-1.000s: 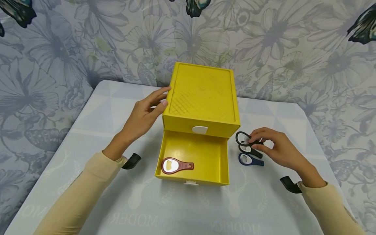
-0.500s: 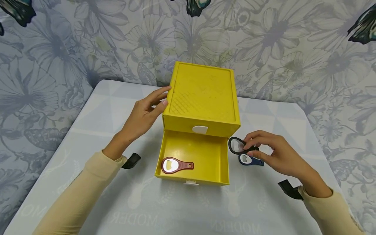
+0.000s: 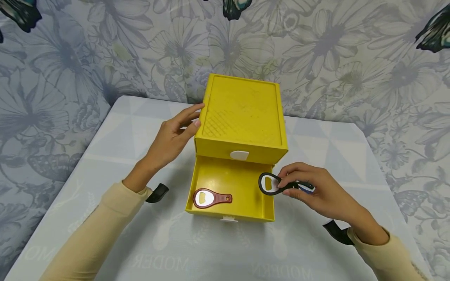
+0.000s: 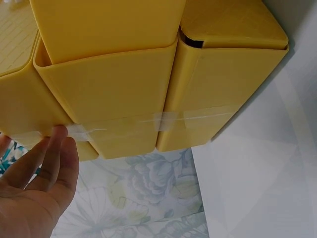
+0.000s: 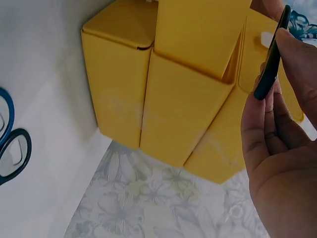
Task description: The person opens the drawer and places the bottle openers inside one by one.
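A yellow drawer unit [image 3: 242,113] stands on the table with a middle drawer [image 3: 242,175] pulled out. My left hand [image 3: 172,136] rests its fingertips on the unit's left side; in the left wrist view these fingers [image 4: 69,158] touch it beside clear tape. My right hand [image 3: 316,191] pinches a black bottle opener [image 3: 277,191] by its handle, its ring end over the drawer's right wall. A red-brown bottle opener [image 3: 222,198] lies inside the drawer at the front left. In the right wrist view, a blue bottle opener [image 5: 10,111] and a dark one [image 5: 28,148] lie on the table.
The white patterned table [image 3: 218,253] spreads around the unit. Behind it hangs a floral backdrop [image 3: 316,47]. White pull tabs [image 3: 239,155] stick out of the drawer fronts. Black straps [image 3: 339,233] show at both wrists.
My right hand has picked up the black bottle opener and carried it left and toward me, from beside the unit to over the drawer's right edge. The left hand has stayed put.
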